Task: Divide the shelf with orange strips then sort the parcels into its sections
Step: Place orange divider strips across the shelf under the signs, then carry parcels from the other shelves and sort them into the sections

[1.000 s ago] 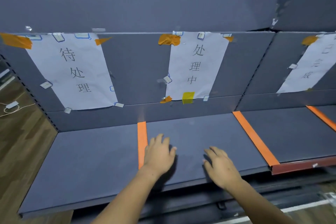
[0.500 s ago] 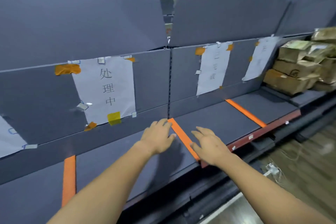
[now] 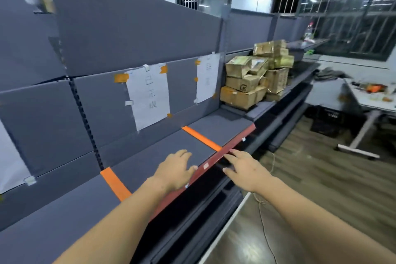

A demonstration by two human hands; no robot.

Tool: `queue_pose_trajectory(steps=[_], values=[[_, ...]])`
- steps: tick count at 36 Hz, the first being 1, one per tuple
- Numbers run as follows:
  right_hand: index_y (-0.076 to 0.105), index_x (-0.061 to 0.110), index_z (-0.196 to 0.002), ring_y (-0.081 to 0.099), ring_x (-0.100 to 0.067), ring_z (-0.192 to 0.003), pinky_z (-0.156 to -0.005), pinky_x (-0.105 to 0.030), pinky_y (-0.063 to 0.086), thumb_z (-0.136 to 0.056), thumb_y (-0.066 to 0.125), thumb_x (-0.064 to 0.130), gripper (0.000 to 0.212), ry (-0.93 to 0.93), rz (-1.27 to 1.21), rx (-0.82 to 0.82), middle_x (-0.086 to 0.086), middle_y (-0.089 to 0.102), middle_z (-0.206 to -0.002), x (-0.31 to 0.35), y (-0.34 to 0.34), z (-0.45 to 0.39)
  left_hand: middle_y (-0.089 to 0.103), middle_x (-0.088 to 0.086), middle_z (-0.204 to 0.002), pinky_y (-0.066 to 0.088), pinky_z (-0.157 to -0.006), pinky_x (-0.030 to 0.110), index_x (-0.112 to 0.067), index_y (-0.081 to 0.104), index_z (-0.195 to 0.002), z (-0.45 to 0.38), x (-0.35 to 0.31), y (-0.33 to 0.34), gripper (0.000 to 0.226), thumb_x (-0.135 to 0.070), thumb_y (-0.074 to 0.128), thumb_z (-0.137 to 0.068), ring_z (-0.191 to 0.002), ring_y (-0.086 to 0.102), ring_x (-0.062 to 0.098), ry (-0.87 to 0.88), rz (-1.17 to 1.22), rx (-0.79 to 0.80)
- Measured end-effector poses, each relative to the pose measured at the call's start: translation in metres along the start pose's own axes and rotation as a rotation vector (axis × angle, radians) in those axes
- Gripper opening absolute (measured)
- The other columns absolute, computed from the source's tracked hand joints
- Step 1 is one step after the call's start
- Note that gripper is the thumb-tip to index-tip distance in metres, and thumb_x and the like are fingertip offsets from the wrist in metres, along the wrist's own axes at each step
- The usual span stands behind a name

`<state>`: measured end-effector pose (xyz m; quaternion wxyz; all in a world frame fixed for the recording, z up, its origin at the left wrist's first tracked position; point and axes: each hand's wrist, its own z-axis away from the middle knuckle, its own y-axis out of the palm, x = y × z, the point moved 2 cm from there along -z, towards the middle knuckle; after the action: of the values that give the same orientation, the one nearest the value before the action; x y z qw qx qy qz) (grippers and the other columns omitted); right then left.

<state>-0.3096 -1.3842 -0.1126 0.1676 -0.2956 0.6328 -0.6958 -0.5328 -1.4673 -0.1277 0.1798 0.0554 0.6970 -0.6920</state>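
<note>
The grey shelf (image 3: 154, 156) runs from lower left to the right, with a red front edge (image 3: 235, 141). Two orange strips cross it: one near me (image 3: 115, 184), one farther right (image 3: 201, 138). My left hand (image 3: 175, 170) hovers flat over the shelf between the strips, fingers relaxed, holding nothing. Just past the red edge is my right hand (image 3: 244, 170), fingers spread and empty. A stack of brown cardboard parcels (image 3: 255, 77) sits at the shelf's far right end. Paper labels (image 3: 149, 96) hang on the back panel.
A lower shelf (image 3: 214, 199) juts out below the red edge. A white table (image 3: 368, 96) with small items stands at the right on the wooden floor (image 3: 321, 188). A thin cable (image 3: 263, 216) lies on the floor. Barred windows are behind.
My view has swung right along the shelf, bringing the parcel stack and the table into sight. Both hands have moved right with it, staying empty.
</note>
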Motion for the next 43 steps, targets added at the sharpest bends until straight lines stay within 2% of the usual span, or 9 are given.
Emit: queue_pose_trajectory(steps=[3, 7, 9, 12, 17, 29, 34, 39, 43], values=[[0.038, 0.017, -0.155, 0.026, -0.027, -0.149, -0.119, -0.045, 0.032, -0.105, 0.046, 0.043, 0.057, 0.064, -0.027, -0.025, -0.005, 0.032, -0.162, -0.041, -0.015, 0.008, 0.027, 0.000, -0.164, 0.034, -0.116, 0.047, -0.017, 0.034, -0.154, -0.025, -0.045, 0.004, 0.060, -0.048, 0.043, -0.103, -0.147, 0.029, 0.029, 0.084, -0.006, 0.009], [0.035, 0.015, -0.157, 0.023, -0.027, -0.151, -0.122, -0.041, 0.027, -0.105, 0.044, 0.047, 0.062, 0.152, -0.035, -0.035, -0.009, 0.028, -0.164, -0.096, -0.030, 0.012, 0.039, 0.001, -0.157, 0.039, -0.112, 0.048, -0.019, 0.043, -0.148, -0.067, -0.096, 0.010, 0.056, -0.047, 0.047, -0.100, -0.142, 0.037, 0.028, 0.186, 0.009, 0.003], [0.035, 0.015, -0.157, 0.024, -0.027, -0.151, -0.122, -0.039, 0.025, -0.105, 0.043, 0.048, 0.062, 0.182, -0.038, -0.053, -0.009, 0.030, -0.163, -0.119, -0.037, 0.014, 0.038, 0.004, -0.158, 0.035, -0.115, 0.046, -0.015, 0.043, -0.148, -0.088, -0.118, 0.014, 0.058, -0.047, 0.047, -0.100, -0.145, 0.035, 0.027, 0.224, 0.002, 0.005], [0.029, 0.017, -0.160, 0.018, -0.025, -0.154, -0.125, -0.038, 0.019, -0.105, 0.041, 0.051, 0.065, 0.237, -0.058, -0.068, -0.008, 0.023, -0.167, -0.154, -0.046, 0.014, 0.036, 0.005, -0.159, 0.031, -0.118, 0.042, -0.016, 0.042, -0.150, -0.116, -0.151, 0.018, 0.057, -0.045, 0.047, -0.101, -0.144, 0.035, 0.029, 0.279, -0.004, 0.007], [0.026, 0.021, -0.161, 0.012, -0.022, -0.156, -0.126, -0.040, 0.017, -0.105, 0.039, 0.053, 0.066, 0.316, -0.094, -0.090, -0.004, 0.017, -0.169, -0.211, -0.059, -0.004, 0.031, -0.001, -0.161, 0.034, -0.116, 0.045, -0.020, 0.038, -0.152, -0.172, -0.187, 0.029, 0.059, -0.049, 0.046, -0.101, -0.145, 0.033, 0.026, 0.312, 0.032, 0.013], [0.025, 0.025, -0.161, 0.010, -0.017, -0.156, -0.126, -0.037, 0.016, -0.105, 0.041, 0.052, 0.065, 0.386, -0.125, -0.121, 0.000, 0.017, -0.169, -0.343, -0.101, -0.116, 0.026, -0.004, -0.164, 0.029, -0.119, 0.040, -0.023, 0.034, -0.155, -0.357, -0.243, 0.040, 0.060, -0.049, 0.044, -0.102, -0.148, 0.028, 0.024, 0.311, 0.090, 0.026], [0.024, 0.025, -0.161, 0.008, -0.017, -0.156, -0.125, -0.036, 0.014, -0.105, 0.041, 0.051, 0.064, 0.384, -0.131, -0.119, 0.001, 0.016, -0.169, -0.386, -0.116, -0.162, 0.032, -0.007, -0.159, 0.031, -0.116, 0.036, -0.022, 0.040, -0.151, -0.419, -0.262, 0.037, 0.054, -0.045, 0.047, -0.102, -0.145, 0.032, 0.019, 0.301, 0.139, 0.011], [0.025, 0.028, -0.161, 0.008, -0.014, -0.156, -0.127, -0.037, 0.015, -0.104, 0.041, 0.052, 0.063, 0.374, -0.183, -0.131, 0.004, 0.017, -0.169, -0.421, -0.124, -0.205, 0.030, -0.005, -0.161, 0.028, -0.119, 0.036, -0.019, 0.036, -0.154, -0.468, -0.275, 0.039, 0.057, -0.044, 0.047, -0.103, -0.148, 0.028, 0.018, 0.286, 0.170, 0.004], [0.026, 0.026, -0.161, 0.009, -0.015, -0.156, -0.126, -0.035, 0.014, -0.105, 0.041, 0.050, 0.062, 0.325, -0.214, -0.136, 0.004, 0.018, -0.169, -0.443, -0.127, -0.241, 0.035, -0.005, -0.157, 0.030, -0.118, 0.034, -0.018, 0.039, -0.152, -0.507, -0.278, 0.045, 0.057, -0.044, 0.048, -0.102, -0.144, 0.033, 0.016, 0.248, 0.207, -0.032]])
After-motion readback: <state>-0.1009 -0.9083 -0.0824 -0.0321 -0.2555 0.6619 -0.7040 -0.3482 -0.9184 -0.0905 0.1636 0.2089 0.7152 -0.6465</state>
